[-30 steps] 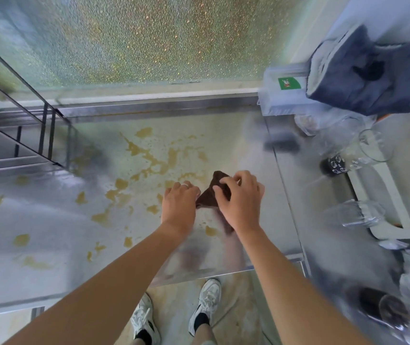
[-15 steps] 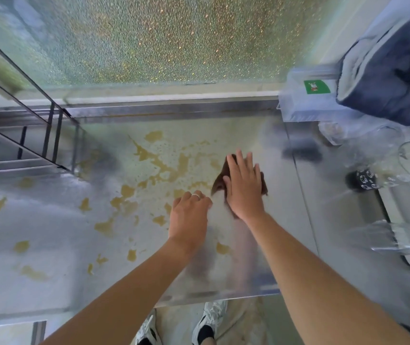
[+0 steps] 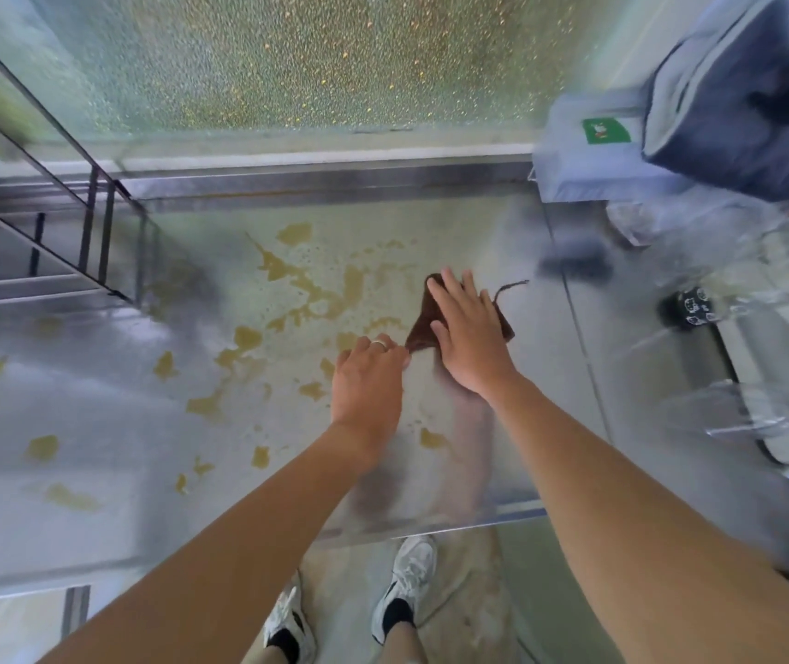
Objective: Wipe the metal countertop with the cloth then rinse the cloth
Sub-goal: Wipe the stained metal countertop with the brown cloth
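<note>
A small brown cloth lies on the metal countertop, at the right edge of a wide spread of yellow-brown spill patches. My right hand presses flat on the cloth with its fingers straight and covers most of it. A thin loose strand of the cloth sticks out to the right. Just nearer and to the left, my left hand has its fingers curled down, and its fingertips hold the cloth's near-left corner, which is drawn to a point.
A black wire rack stands at the left. At the back right are a pale box with a green label and a dark blue bag. Clear glassware and a small dark jar crowd the right side. The counter's front edge is near my feet.
My right hand went from gripping the bunched cloth to pressing flat on it, and pushed it away from me. My left hand followed and stays at the cloth's near corner.
</note>
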{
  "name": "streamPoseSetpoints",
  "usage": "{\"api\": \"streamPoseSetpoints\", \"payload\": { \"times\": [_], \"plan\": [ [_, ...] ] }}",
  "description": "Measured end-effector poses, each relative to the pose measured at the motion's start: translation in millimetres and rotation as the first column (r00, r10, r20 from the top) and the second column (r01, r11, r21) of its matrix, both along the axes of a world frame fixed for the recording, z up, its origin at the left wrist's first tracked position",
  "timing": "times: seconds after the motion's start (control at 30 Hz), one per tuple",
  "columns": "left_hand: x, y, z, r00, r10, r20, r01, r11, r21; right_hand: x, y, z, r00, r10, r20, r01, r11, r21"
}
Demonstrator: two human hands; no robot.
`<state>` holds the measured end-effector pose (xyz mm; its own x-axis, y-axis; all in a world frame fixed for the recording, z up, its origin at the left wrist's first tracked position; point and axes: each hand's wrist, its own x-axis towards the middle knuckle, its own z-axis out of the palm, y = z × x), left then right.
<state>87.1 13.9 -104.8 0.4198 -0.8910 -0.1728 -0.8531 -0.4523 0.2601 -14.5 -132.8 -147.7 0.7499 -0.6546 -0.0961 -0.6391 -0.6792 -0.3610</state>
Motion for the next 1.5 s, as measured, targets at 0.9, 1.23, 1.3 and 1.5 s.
{"api": "streamPoseSetpoints", "payload": {
  "times": [0.9, 1.23, 1.3, 1.5],
  "plan": [
    [-4, 9, -17, 0.999, 0.015, 0.051, -0.009, 0.994, -0.108, -52, 95, -11, 0.992, -0.102, 0.069, 0.107, 0.992, -0.073],
    [-9, 6, -15, 0.997, 0.077, 0.004, -0.076, 0.994, -0.085, -51, 136, -3, 0.99, -0.129, 0.051, 0.131, 0.991, -0.036],
    [-8, 6, -15, 0.996, 0.088, 0.015, -0.086, 0.992, -0.092, -33, 105, -7, 0.986, -0.168, 0.021, 0.168, 0.985, -0.046],
    [-9, 8, -15, 0.996, 0.079, 0.027, -0.077, 0.993, -0.084, 6, 43, -1, 0.981, -0.195, -0.015, 0.195, 0.981, 0.014]
  ]
}}
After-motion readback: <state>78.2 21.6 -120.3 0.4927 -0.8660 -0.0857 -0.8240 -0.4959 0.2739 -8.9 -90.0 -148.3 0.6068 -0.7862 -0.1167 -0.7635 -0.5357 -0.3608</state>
